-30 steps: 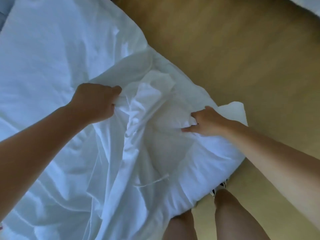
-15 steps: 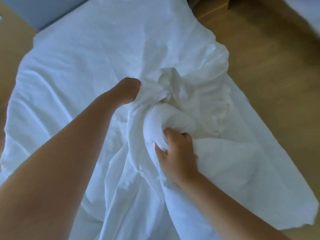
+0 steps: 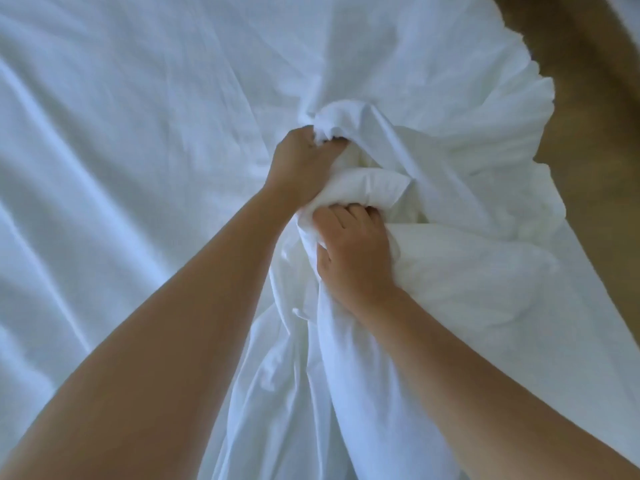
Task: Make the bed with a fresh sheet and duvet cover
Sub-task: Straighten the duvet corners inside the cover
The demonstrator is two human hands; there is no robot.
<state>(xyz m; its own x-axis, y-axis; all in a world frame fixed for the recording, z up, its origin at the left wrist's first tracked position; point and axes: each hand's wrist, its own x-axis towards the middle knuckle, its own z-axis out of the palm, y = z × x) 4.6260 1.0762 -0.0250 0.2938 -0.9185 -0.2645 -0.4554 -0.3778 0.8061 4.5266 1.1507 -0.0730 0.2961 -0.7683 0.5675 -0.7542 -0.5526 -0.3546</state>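
Two hands are working over spread white linen (image 3: 104, 168): the left hand (image 3: 299, 164) is clenching a fold of the bunched duvet cover (image 3: 346, 119), the right hand (image 3: 353, 251) is squeezing its padded corner (image 3: 372, 183). Soft, light and limp, it is likely needing firm corner grips.

White bed linen (image 3: 121, 150) spread wide in soft creases, hiding whatever lies beneath, gathered into a bunched knot right of centre, a padded white roll (image 3: 374, 185) among the folds, ruffled right edge meeting brown wooden floor (image 3: 595, 161).
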